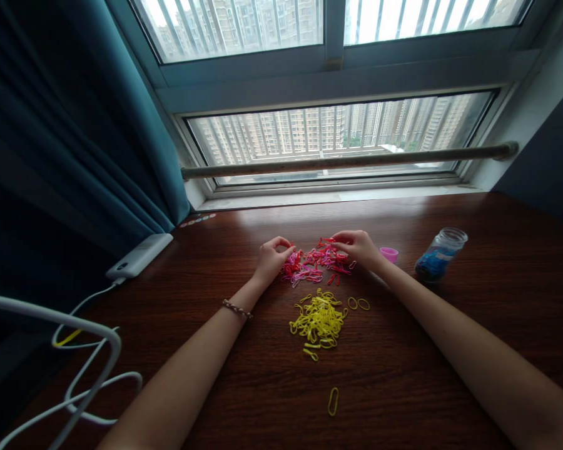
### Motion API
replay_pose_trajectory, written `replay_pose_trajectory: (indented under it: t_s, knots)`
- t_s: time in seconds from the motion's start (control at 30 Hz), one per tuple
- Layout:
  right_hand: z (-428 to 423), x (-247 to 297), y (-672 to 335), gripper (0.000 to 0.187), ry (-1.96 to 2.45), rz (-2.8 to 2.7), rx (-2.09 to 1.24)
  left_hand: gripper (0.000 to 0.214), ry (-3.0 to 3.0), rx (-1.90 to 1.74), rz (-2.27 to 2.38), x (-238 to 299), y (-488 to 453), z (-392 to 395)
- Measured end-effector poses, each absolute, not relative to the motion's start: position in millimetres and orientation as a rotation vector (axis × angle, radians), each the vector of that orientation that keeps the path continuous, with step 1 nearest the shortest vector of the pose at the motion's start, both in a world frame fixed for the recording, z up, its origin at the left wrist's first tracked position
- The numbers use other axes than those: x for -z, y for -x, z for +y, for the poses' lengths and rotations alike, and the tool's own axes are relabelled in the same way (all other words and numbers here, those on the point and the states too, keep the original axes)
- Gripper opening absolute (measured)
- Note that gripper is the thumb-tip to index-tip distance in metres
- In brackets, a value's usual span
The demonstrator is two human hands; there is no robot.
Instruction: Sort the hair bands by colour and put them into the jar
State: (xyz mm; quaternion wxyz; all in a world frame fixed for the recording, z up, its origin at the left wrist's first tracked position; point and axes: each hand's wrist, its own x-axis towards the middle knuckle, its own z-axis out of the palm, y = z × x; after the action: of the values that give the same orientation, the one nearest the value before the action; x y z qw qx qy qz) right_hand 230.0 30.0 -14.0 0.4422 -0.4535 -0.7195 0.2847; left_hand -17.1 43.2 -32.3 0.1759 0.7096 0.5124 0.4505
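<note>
A heap of small pink and red rubber bands (315,262) lies on the dark wooden table (244,381) near the window. My left hand (271,257) rests at the heap's left edge, fingers curled into a pinch. My right hand (356,247) sits at the heap's right edge, fingers also pinched over the bands. What each pinch holds is too small to name. Nearer me lies a heap of yellow rubber bands (319,324), with one stray yellow band (333,401) closer still. A beaded bracelet (237,308) circles my left wrist.
A clear jar with blue contents (438,256) lies tilted at the right, its pink lid (389,254) beside my right hand. A white power bank (139,255) with white cables (84,350) sits at the left by a teal curtain (75,125). The window is behind.
</note>
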Motion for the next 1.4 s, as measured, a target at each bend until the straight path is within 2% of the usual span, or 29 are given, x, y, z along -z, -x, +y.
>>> replay_pose_trajectory:
  t_s: [0.47,0.53,0.6,0.67,0.77,0.83,0.93,1.03,1.17,1.3,1.4]
  knots:
    - [33.2,15.6,-231.0,0.028,1.277,-1.860,-0.505,0.016,-2.180,-1.067,1.376,16.5,13.7,39.7]
    - [35.8,16.4,-231.1,0.025,1.302,-1.882,-0.441,0.029,-2.244,-0.947,1.427,7.6,16.8,40.6]
    - [37.2,18.2,-229.9,0.027,1.330,-1.941,-0.396,0.057,-2.284,-0.776,1.506,-0.1,21.5,40.4]
    - [35.9,21.1,-226.9,0.038,1.355,-2.036,-0.418,0.079,-2.305,-0.542,1.540,-5.7,25.4,38.2]
    - [29.1,25.5,-219.3,0.061,1.285,-2.223,-0.503,0.092,-2.315,-0.261,1.495,-10.6,25.7,32.4]
    - [23.7,27.3,-213.5,0.062,1.167,-2.333,-0.496,0.090,-2.312,-0.215,1.472,-12.2,22.1,28.7]
    - [18.3,28.8,-206.2,0.040,1.026,-2.337,-0.427,0.075,-2.283,-0.269,1.464,-11.3,14.6,25.8]
    - [17.8,30.5,-201.9,0.021,0.961,-2.186,-0.432,0.052,-2.194,-0.414,1.392,-5.6,8.1,26.4]
    - [23.7,28.9,-201.9,0.020,0.968,-1.993,-0.479,0.030,-2.093,-0.632,1.272,-1.5,2.8,34.1]
    - [32.4,14.0,-207.6,0.015,1.044,-1.843,-0.553,0.024,-2.111,-0.741,1.199,-17.1,0.9,46.9]
    - [35.0,-1.7,-210.8,0.015,1.047,-1.852,-0.650,0.024,-2.126,-0.691,1.122,-31.5,-1.3,53.7]
